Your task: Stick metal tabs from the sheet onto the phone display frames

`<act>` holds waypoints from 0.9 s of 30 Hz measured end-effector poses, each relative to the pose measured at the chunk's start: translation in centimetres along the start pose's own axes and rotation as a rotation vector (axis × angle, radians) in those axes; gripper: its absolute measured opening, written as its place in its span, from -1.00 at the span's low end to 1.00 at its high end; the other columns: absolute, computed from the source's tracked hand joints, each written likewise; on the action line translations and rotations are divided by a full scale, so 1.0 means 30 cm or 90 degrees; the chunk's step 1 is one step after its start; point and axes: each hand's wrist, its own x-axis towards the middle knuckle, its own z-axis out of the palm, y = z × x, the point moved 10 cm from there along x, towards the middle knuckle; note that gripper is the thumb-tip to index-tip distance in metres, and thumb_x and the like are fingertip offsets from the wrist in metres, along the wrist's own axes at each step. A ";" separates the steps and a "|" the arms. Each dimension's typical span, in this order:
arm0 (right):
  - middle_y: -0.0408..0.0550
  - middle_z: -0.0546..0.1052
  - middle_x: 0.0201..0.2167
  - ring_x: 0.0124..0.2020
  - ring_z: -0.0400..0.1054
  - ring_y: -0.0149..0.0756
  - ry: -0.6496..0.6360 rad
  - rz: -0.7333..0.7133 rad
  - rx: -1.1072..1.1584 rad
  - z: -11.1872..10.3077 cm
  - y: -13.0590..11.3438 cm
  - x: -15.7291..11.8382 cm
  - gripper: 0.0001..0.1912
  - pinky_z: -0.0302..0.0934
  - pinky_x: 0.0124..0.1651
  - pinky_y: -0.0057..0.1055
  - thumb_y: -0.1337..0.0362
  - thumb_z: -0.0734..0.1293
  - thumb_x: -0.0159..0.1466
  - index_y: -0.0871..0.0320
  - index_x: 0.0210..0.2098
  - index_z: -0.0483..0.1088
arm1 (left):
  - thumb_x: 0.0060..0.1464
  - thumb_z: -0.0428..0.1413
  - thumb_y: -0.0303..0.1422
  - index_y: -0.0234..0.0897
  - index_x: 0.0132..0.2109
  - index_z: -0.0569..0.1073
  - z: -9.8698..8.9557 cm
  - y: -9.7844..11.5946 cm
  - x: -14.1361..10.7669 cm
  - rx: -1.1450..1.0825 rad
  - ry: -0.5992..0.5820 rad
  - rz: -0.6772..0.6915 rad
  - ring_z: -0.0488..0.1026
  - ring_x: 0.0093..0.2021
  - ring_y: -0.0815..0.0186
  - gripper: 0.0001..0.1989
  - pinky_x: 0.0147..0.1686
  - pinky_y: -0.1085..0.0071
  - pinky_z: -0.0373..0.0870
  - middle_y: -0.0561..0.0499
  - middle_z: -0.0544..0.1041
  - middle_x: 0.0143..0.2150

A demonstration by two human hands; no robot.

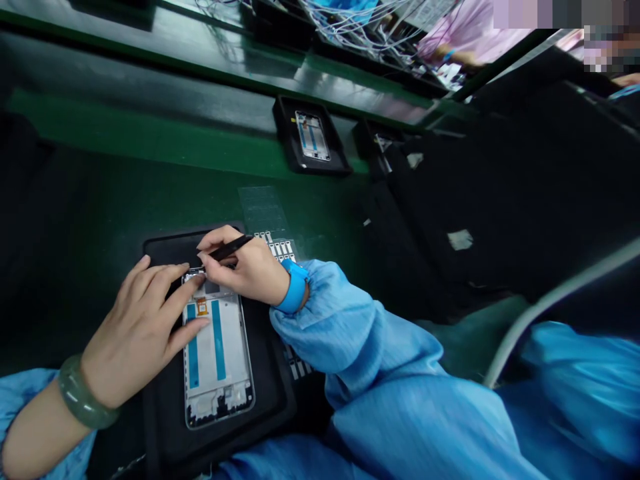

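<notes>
A phone frame [233, 347] with two blue strips and an orange flex cable [202, 307] lies in a black tray [270, 400] in front of me. My left hand [150, 310] rests on its upper left side, fingers stretched out and apart. In my right hand [245, 267] is a black pen-like tool [231, 248], gripped over the frame's top end. The tool's tip is hidden by my fingers. Beside my right wrist lies a clear sheet of small white-edged stickers [283, 249], partly covered by my arm.
Farther back, another black tray [285, 137] holds a similar phone frame [313, 137]. Black material [525, 193] covers the right side, with a pale hose [565, 287] crossing in front. Bundled white wires [345, 33] lie on the upper shelf. A person in pink [465, 33] is beyond.
</notes>
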 end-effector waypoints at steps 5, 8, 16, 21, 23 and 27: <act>-0.08 0.50 -0.24 -0.32 0.42 -0.46 -0.009 -0.052 -0.036 0.011 -0.030 0.015 -0.84 0.33 -0.25 -0.54 0.33 0.21 0.25 0.22 -0.19 0.33 | 0.13 0.01 -0.14 -0.33 0.10 0.33 0.002 0.002 0.002 0.001 -0.012 -0.009 0.27 0.07 0.03 -0.53 0.19 -0.09 0.11 -0.19 0.35 0.03; -0.11 0.50 -0.29 -0.37 0.41 -0.47 -0.043 -0.028 -0.049 0.030 -0.022 0.034 -0.81 0.31 -0.27 -0.53 0.33 0.22 0.25 0.21 -0.14 0.32 | 0.14 0.00 -0.15 -0.34 0.11 0.32 0.003 0.005 0.003 0.000 -0.018 -0.008 0.27 0.07 0.02 -0.53 0.19 -0.09 0.11 -0.19 0.34 0.04; -0.13 0.49 -0.34 -0.43 0.38 -0.50 -0.016 -0.002 -0.032 -0.009 0.002 0.030 -0.84 0.28 -0.29 -0.55 0.34 0.25 0.21 0.23 -0.20 0.33 | 0.13 0.02 -0.15 -0.36 0.11 0.32 -0.007 0.009 0.003 0.011 -0.009 -0.002 0.28 0.08 0.04 -0.52 0.21 -0.07 0.09 -0.20 0.36 0.08; -0.18 0.48 -0.40 -0.45 0.37 -0.52 -0.013 0.039 0.022 -0.027 0.019 0.026 -0.84 0.28 -0.27 -0.56 0.33 0.27 0.20 0.23 -0.21 0.31 | 0.12 0.03 -0.16 -0.35 0.11 0.32 -0.003 0.004 0.003 0.004 -0.005 -0.004 0.29 0.08 0.05 -0.52 0.21 -0.06 0.09 -0.20 0.36 0.08; -0.17 0.48 -0.38 -0.44 0.37 -0.52 -0.021 0.032 0.014 -0.018 0.015 0.029 -0.84 0.29 -0.26 -0.55 0.34 0.25 0.20 0.22 -0.21 0.31 | 0.12 0.03 -0.16 -0.36 0.11 0.32 -0.004 0.004 0.002 0.005 0.000 0.000 0.29 0.07 0.05 -0.52 0.21 -0.07 0.09 -0.20 0.36 0.07; -0.10 0.48 -0.29 -0.35 0.39 -0.47 -0.038 -0.067 -0.055 0.007 -0.033 0.030 -0.84 0.30 -0.22 -0.51 0.36 0.20 0.23 0.22 -0.18 0.30 | 0.13 0.02 -0.15 -0.36 0.09 0.32 -0.006 0.008 0.002 0.016 0.003 0.009 0.29 0.07 0.04 -0.53 0.19 -0.08 0.11 -0.19 0.37 0.06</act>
